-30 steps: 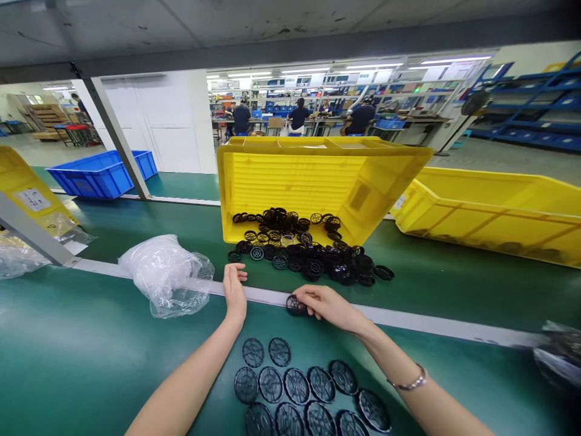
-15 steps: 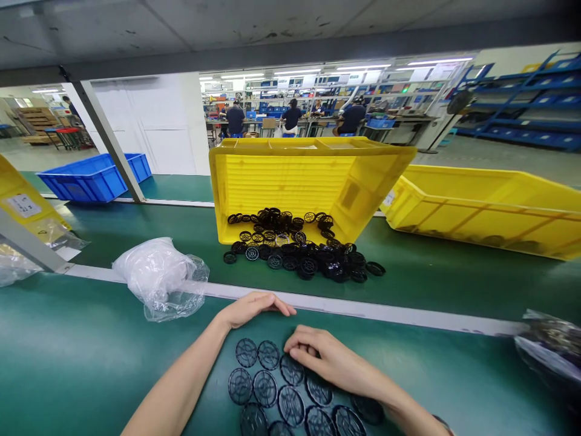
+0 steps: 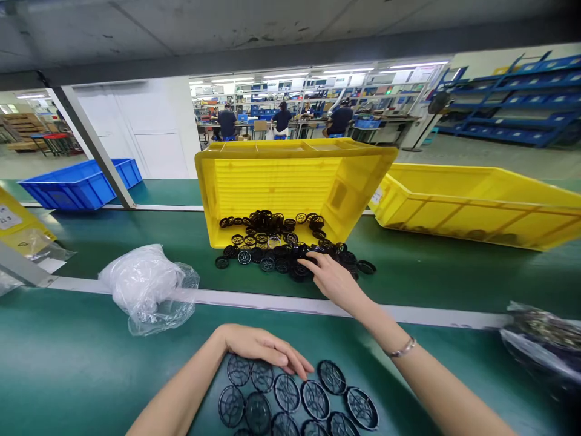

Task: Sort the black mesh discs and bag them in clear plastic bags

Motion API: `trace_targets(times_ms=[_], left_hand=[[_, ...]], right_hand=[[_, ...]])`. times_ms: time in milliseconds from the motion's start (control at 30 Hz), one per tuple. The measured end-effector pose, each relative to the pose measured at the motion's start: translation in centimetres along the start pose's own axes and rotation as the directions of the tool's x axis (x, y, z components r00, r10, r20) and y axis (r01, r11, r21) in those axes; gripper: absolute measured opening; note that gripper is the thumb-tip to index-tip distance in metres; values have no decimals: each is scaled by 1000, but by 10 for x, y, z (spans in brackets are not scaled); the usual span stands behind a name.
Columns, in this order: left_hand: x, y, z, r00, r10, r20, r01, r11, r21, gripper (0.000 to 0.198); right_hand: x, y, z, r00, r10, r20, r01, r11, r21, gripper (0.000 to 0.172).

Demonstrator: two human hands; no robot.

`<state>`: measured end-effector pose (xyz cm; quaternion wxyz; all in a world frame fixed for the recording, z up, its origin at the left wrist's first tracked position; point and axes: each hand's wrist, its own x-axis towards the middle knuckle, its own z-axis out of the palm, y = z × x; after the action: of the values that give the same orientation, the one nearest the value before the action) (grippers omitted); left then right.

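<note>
Black, round, spoked plastic rings (image 3: 316,399) lie flat in rows on the near green surface. My left hand (image 3: 265,350) is stretched over the top edge of these rows, its fingers extended and touching or just above the rings. Farther away, my right hand (image 3: 333,278) reaches to a heap of the same black rings (image 3: 281,264), fingers apart at the heap's near side; no ring shows clearly in its grasp. The heap spills from a yellow bin (image 3: 276,181) tipped on its side with its mouth toward me.
On the left are a clear plastic bag with white contents (image 3: 147,284) and a blue crate (image 3: 82,184). Another yellow bin (image 3: 476,206) stands at right, with a filled plastic bag (image 3: 540,345) nearer. A pale strip (image 3: 272,303) crosses the table. People sit working far behind.
My right hand has moved from the laid-out rings forward to the heap. My left hand has come nearer, over the top row. The view has shifted slightly.
</note>
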<state>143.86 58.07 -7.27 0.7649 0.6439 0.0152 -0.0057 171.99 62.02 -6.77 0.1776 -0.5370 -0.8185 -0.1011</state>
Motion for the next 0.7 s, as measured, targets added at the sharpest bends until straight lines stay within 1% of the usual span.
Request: trace_targets(times_ms=[33, 100, 167, 200, 233, 267, 300, 333, 367, 400, 433, 467, 500, 567, 633, 667, 700], left_hand=[[1, -4, 0, 1000, -6, -1, 6, 999, -44, 48], [2, -11, -2, 999, -7, -52, 0, 990, -140, 48], [3, -17, -3, 991, -4, -132, -25, 975, -220, 48], [3, -18, -4, 986, -1, -169, -42, 968, -249, 48], [3, -19, -5, 979, 3, -202, -59, 960, -272, 47], [3, -19, -7, 972, 8, -235, -78, 954, -291, 47], [3, -19, -8, 962, 14, -274, -101, 947, -306, 46], [3, -19, -9, 947, 23, -321, -130, 939, -318, 45], [3, -18, -10, 927, 33, -374, -164, 931, -327, 44], [4, -17, -11, 901, 44, -431, -204, 921, -333, 42], [4, -17, -12, 870, 57, -490, -248, 909, -335, 41], [5, -16, -13, 837, 68, -543, -289, 897, -333, 40], [5, -16, -14, 807, 75, -585, -321, 888, -330, 40], [6, -17, -16, 769, 76, -635, -354, 877, -324, 41], [6, -17, -18, 760, 68, -646, -358, 874, -328, 44], [6, -18, -18, 761, 66, -646, -357, 874, -331, 45], [6, -18, -19, 762, 65, -644, -356, 873, -333, 46]], right_hand=[[3, 2, 3, 998, -45, 32, 46, 997, -54, 46], [6, 6, 6, 995, -78, 56, 82, 994, -68, 40], [4, 6, 4, 999, -39, 8, 39, 998, 39, 30], [1, 4, 2, 1000, 17, -24, -13, 991, 134, 27], [-3, 1, -2, 995, 89, -37, -77, 965, 251, 24], [-8, -3, -6, 987, 160, -13, -143, 913, 383, 24], [-13, -8, -10, 977, 207, 54, -205, 833, 513, 28], [-19, -13, -14, 964, 219, 150, -264, 736, 623, 33], [-24, -20, -17, 948, 191, 254, -317, 637, 703, 39], [-30, -26, -20, 928, 135, 347, -362, 550, 753, 43], [-35, -32, -22, 905, 70, 420, -398, 488, 777, 44], [-40, -37, -23, 883, 19, 469, -425, 457, 781, 44], [-44, -43, -24, 869, -13, 495, -434, 462, 773, 42], [-53, -53, -26, 868, -39, 496, -396, 548, 737, 36], [-59, -62, -31, 873, -76, 482, -321, 654, 685, 29], [-61, -66, -34, 864, -121, 489, -282, 688, 668, 26], [-61, -69, -37, 843, -180, 506, -247, 707, 663, 24]])
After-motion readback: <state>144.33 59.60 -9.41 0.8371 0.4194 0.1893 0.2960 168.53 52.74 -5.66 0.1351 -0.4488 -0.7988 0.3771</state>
